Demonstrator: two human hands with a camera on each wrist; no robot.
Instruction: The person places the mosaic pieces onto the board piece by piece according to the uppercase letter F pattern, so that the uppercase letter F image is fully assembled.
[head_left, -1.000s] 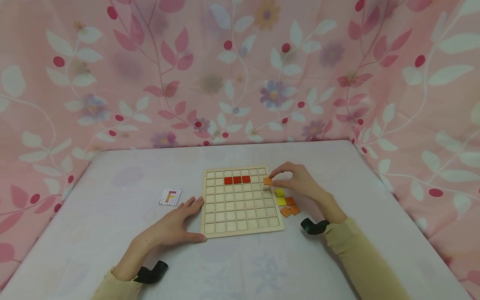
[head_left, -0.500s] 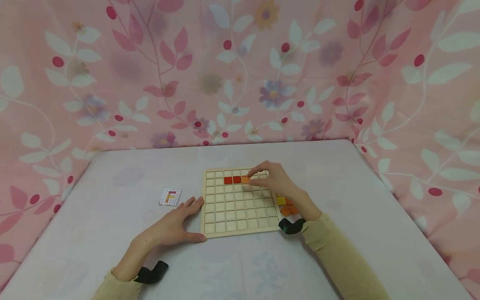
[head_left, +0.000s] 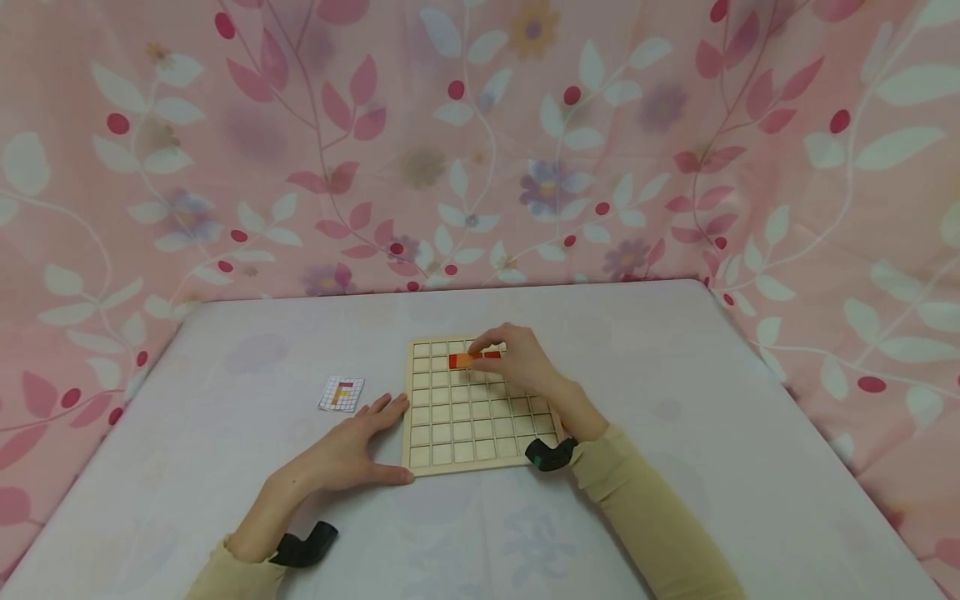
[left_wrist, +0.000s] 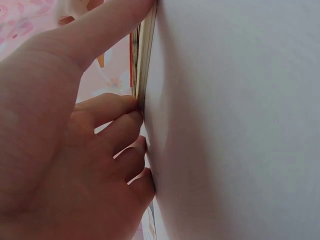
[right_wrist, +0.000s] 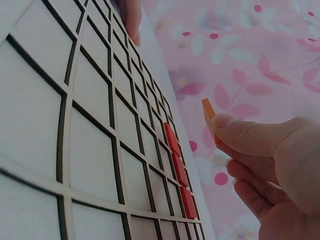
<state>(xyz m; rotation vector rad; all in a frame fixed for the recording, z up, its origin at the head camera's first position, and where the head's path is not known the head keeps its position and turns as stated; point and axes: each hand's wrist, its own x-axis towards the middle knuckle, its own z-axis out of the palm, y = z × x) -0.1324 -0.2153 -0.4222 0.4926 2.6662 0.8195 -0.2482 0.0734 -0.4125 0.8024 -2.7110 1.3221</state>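
Observation:
My right hand (head_left: 522,360) pinches an orange square tile (right_wrist: 208,116) between thumb and fingertips. The tile is held over a wooden grid board (head_left: 442,432), apart from its surface in the right wrist view. Three red tiles (right_wrist: 180,169) lie side by side in one row near the board's far edge. In the head view, the orange tile and my fingers partly cover that row. My left hand (head_left: 341,454) rests against the board's left side, fingertips at the edge and thumb at the near left corner. From the left wrist view, the fingers (left_wrist: 131,132) touch the table beside the board.
A small card (head_left: 341,394) with a coloured grid pattern lies left of the board on the white-covered table (head_left: 480,533). Loose tiles at the board's right side are mostly hidden by my right wrist. A pink floral cloth (head_left: 480,167) hangs behind.
My right hand has carried the orange tile leftward, from the board's right edge to over the red row. The left hand has stayed in place.

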